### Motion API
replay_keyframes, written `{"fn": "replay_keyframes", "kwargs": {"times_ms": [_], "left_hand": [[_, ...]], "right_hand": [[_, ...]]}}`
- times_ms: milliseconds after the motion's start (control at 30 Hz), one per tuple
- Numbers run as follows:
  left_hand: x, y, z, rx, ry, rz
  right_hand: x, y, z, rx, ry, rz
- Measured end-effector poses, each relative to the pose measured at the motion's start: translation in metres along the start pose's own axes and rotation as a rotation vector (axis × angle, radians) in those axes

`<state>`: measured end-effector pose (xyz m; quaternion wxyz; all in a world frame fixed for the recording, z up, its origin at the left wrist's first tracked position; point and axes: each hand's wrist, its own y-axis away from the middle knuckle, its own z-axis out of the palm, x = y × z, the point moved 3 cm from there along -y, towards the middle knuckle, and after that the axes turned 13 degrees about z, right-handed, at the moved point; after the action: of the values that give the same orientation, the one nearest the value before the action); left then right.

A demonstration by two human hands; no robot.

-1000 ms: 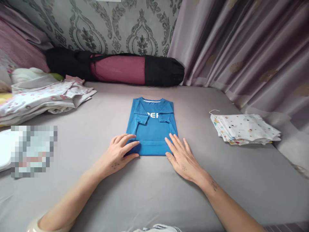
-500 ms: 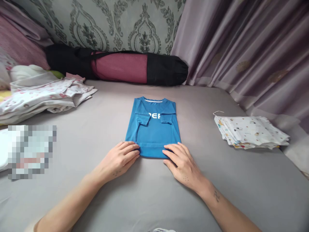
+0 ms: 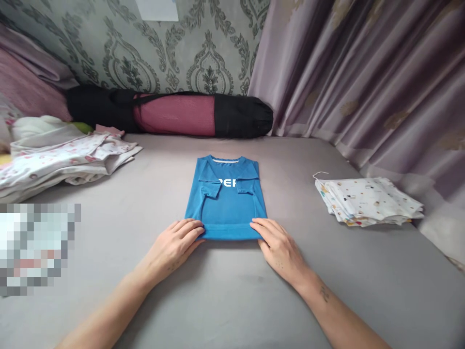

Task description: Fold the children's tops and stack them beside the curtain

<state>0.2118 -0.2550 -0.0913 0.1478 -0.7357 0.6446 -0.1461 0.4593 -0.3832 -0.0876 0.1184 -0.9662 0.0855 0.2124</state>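
Observation:
A blue T-shirt [image 3: 228, 206] with white lettering lies on the grey sheet, its collar away from me. Both sides and sleeves are folded in over the front, and the near hem is turned up into a narrow band. At the left end of that band, my left hand [image 3: 175, 245] has its fingers on top and its thumb low at the edge, gripping the fabric. My right hand [image 3: 281, 247] pinches the right end in the same way, fingers above and thumb below. Part of each thumb is hidden.
On the right is a stack of folded white printed cloths [image 3: 368, 201]. More printed clothes [image 3: 72, 157] are heaped at the left, with a blurred-out item [image 3: 39, 249] nearer me. A long black and pink bag [image 3: 174, 115] lies along the patterned wall, beside a purple curtain [image 3: 312, 68].
My right hand has shifted outward to the band's right end, and its thumb has gone under the edge. The view has tilted up and turned slightly right.

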Motion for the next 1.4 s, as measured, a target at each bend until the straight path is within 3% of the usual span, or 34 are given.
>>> {"fn": "replay_keyframes", "kwargs": {"times_ms": [300,500,700,833,1033,1233,1400], "left_hand": [[-0.017,0.016,0.004,-0.006,0.075,-0.106],[-0.018,0.023,0.004,0.004,0.113,-0.078],[-0.002,0.018,-0.022,-0.067,0.159,-0.007],[0.015,0.021,-0.045,-0.11,0.215,0.026],[0.03,0.038,-0.065,-0.179,0.375,-0.084],[0.017,0.026,-0.064,-0.215,0.542,-0.392],[-0.001,0.006,-0.047,-0.01,0.7,-0.56]], "right_hand": [[0.01,-0.001,0.001,0.003,0.015,0.0],[0.011,0.003,0.0,-0.01,0.102,-0.09],[0.007,0.015,-0.018,-0.037,0.144,-0.176],[-0.002,0.034,-0.036,-0.128,0.115,-0.2],[-0.015,0.059,-0.064,-0.253,0.052,-0.111],[-0.015,0.036,-0.071,-0.406,-0.074,0.132],[-0.002,0.006,-0.061,-0.333,-0.21,0.312]]}}
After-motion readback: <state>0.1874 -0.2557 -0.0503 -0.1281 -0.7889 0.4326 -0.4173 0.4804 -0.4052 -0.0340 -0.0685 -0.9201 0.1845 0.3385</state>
